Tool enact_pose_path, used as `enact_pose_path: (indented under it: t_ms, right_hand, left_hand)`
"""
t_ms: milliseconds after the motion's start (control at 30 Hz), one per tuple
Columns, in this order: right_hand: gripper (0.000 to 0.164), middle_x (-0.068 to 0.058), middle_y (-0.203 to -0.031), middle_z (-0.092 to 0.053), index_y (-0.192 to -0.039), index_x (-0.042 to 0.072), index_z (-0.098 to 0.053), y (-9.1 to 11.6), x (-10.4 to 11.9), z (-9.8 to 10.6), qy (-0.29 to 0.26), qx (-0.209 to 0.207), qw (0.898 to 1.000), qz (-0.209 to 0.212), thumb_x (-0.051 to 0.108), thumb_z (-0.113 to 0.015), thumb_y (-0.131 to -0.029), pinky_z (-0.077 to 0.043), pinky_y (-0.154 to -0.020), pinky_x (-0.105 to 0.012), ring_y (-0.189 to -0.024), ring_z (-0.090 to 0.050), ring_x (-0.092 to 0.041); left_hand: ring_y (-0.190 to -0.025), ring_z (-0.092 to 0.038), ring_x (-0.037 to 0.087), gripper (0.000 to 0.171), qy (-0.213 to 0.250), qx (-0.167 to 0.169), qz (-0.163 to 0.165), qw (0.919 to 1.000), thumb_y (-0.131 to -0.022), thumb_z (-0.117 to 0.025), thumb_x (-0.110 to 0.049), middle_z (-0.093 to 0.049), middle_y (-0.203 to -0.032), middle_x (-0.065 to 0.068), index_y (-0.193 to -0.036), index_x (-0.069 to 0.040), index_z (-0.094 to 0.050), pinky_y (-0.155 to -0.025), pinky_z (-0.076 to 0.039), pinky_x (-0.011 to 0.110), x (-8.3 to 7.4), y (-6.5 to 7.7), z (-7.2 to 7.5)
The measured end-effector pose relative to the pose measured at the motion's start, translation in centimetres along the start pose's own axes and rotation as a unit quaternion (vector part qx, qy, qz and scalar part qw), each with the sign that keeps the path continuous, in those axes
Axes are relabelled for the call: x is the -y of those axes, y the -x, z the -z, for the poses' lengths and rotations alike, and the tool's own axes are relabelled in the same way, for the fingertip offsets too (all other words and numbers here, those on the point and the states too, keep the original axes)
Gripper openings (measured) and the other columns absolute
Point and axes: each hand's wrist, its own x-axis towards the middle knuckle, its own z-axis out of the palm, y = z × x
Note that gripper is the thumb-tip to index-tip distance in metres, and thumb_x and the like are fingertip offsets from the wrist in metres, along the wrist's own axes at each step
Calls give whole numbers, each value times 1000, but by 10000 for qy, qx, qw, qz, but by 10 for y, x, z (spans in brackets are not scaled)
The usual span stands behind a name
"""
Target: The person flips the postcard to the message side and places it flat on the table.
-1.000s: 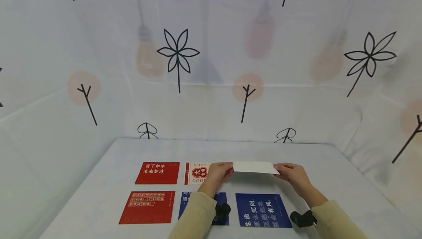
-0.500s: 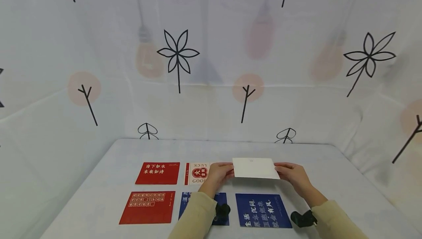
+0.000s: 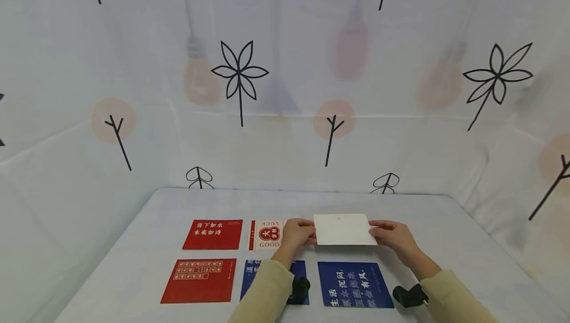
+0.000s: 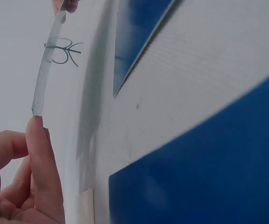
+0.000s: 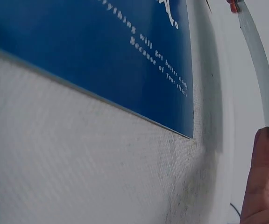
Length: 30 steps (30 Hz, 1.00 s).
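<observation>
A plain off-white card [image 3: 342, 230] is held up over the far middle of the table by both hands. My left hand [image 3: 297, 236] pinches its left edge between thumb and fingers. At the opposite edge, my right hand [image 3: 395, 239] pinches it the same way. Its blank side, with a tiny mark near the top, faces the head camera. Both wrist views catch the card [image 4: 46, 79] nearly edge-on and slightly bowed, apart from the tabletop. Nearer than the hands lies a blue card [image 3: 356, 285] with white writing. My left forearm partly hides another blue card [image 3: 250, 269].
On the white table [image 3: 120, 263], a red card [image 3: 213, 234] lies at the far left, with another red card [image 3: 198, 281] nearer. A cream and red "GOOD LUCK" card [image 3: 262, 241] is partly behind my left hand. A patterned white cloth [image 3: 285, 155] rises behind the table.
The card has tilted from nearly edge-on to showing its broad blank face, its lower edge dropping. Both hands keep their grip and stay nearly in place; the cards on the table stay put.
</observation>
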Motion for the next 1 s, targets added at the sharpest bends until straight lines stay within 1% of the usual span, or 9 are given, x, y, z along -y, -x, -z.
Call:
enact_pose_path:
  t_ms: [133, 200, 367, 533, 733, 833, 1000]
  right_hand:
    - [48, -28, -116, -55, -121, -12, -53, -1, -1, -1, 113, -58, 9999, -14, 17, -66, -85, -54, -71, -30, -82, -61, -19]
    - [47, -27, -114, -57, -120, -12, -53, -2, -1, -1, 158, -77, 9998, -13, 16, -67, -85, -54, -69, -30, -79, -61, -18]
    - [45, -23, -107, -60, -119, -13, -54, 0, 1, -3, 230, -82, 9997, 30, 14, -66, -85, -53, -68, -28, -78, -60, -17]
    - [43, -19, -100, -62, -117, -13, -55, 0, 2, -4, 356, -66, 9993, 39, 12, -65, -84, -53, -68, -28, -78, -59, -18]
    - [43, -14, -92, -63, -117, -13, -55, -1, 0, -6, 473, 8, 9989, 38, 11, -66, -83, -54, -69, -30, -75, -59, -19]
    - [44, -11, -88, -62, -118, -12, -55, -2, 0, -7, 508, -15, 9987, -7, 10, -67, -82, -53, -66, -28, -73, -59, -18]
    - [47, -10, -85, -61, -118, -12, -54, -2, 0, -8, 612, 83, 9981, -57, 11, -70, -80, -50, -61, -25, -69, -57, -18]
  left_hand:
    - [-60, -62, 13, 16, -180, -32, -55, 9998, -81, -65, -1, -62, -76, 6, -96, 1, -68, -55, -54, 25, 1, 0, 0]
    - [-61, -62, 13, 16, -341, -38, -110, 9994, -79, -67, -1, -62, -76, 6, -96, 1, -68, -55, -54, 25, 1, 0, 0]
    - [-58, -61, 11, 17, -815, -49, -370, 9960, -77, -70, 0, -61, -73, 3, -93, 1, -67, -53, -53, 24, -1, 4, 1]
    - [-54, -58, 10, 18, -1129, -95, -509, 9923, -75, -73, 0, -59, -70, 2, -91, 1, -66, -50, -51, 22, 1, 4, -1]
    - [-51, -57, 11, 20, -1430, -186, -556, 9880, -74, -75, 0, -56, -70, 2, -90, 0, -64, -48, -50, 23, 1, 4, -2]
    - [-51, -57, 11, 21, -1491, -200, -541, 9871, -73, -75, 1, -56, -69, 2, -92, 0, -64, -47, -50, 22, 0, 4, -3]
    - [-52, -56, 11, 22, -1597, -256, -416, 9860, -73, -75, 2, -56, -70, 1, -91, -1, -64, -46, -50, 21, 0, 2, -4]
